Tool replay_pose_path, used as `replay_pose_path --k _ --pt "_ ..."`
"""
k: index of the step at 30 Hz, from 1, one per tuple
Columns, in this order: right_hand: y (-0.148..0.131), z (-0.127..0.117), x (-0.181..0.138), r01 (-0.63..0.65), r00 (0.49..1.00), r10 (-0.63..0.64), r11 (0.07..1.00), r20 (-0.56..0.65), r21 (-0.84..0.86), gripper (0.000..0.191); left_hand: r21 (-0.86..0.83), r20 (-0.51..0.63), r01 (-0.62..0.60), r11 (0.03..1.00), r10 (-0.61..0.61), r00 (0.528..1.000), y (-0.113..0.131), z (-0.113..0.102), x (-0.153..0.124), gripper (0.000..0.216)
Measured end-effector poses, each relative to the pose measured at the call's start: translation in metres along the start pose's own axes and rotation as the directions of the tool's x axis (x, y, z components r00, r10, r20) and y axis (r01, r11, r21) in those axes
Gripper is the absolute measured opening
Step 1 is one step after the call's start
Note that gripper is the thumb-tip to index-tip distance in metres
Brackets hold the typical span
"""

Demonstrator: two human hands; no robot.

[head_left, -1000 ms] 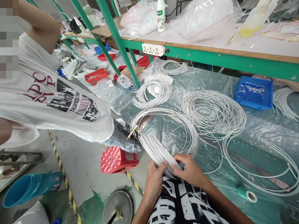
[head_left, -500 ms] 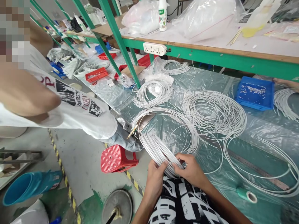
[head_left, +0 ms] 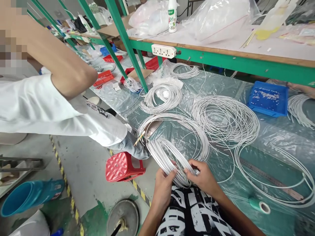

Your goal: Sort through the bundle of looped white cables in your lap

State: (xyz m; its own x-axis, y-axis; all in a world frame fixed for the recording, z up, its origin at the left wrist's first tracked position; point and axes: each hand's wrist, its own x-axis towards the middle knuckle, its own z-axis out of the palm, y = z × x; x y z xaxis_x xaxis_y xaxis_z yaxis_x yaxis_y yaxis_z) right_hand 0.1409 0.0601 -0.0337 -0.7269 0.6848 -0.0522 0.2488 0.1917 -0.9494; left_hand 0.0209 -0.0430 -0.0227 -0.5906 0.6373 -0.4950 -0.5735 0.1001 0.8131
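A bundled coil of white cable rests at the table's near edge above my lap. On its left side my left hand is closed, with the thumb over the strands. My right hand pinches the coil's right side, fingers wrapped round the strands. Just beyond lies a larger loose ring of white cable on the plastic-covered table. To its right sits a thick tangled coil, and a smaller coil lies farther back.
A person in a white shirt stands at left near a red stool. A blue tray holds small white pieces. A steel ruler and green roll lie at right. A green-framed shelf runs behind.
My right hand has moved slightly right, and the coil's two sides are spread wider apart. The person at left has turned and swung an elbow to the right.
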Motion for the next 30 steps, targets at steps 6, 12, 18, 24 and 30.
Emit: replay_pose_path --k 6,12,18,24,30 --pt "-0.005 0.000 0.001 0.019 0.989 -0.013 0.999 0.145 -0.040 0.014 0.013 0.085 -0.013 1.000 0.012 0.996 0.001 0.000 0.001 0.032" --pt "-0.005 0.002 0.005 -0.009 0.985 0.019 0.998 0.174 -0.055 0.026 0.032 0.098 -0.001 0.999 -0.002 0.995 -0.001 -0.005 0.003 0.028" --pt "0.002 -0.004 0.005 -0.045 0.997 0.046 0.999 0.063 -0.008 0.026 -0.042 0.024 0.014 0.999 -0.013 1.000 0.001 -0.004 0.001 0.032" --pt "0.004 -0.004 0.004 -0.036 0.992 0.035 0.999 0.119 0.006 0.024 -0.047 0.099 0.013 0.999 -0.008 0.995 0.001 -0.001 0.000 0.032" --pt "-0.001 -0.001 0.005 -0.049 0.982 0.046 0.999 0.185 0.011 0.022 0.001 0.130 -0.012 1.000 0.012 0.992 0.000 -0.003 0.002 0.019"
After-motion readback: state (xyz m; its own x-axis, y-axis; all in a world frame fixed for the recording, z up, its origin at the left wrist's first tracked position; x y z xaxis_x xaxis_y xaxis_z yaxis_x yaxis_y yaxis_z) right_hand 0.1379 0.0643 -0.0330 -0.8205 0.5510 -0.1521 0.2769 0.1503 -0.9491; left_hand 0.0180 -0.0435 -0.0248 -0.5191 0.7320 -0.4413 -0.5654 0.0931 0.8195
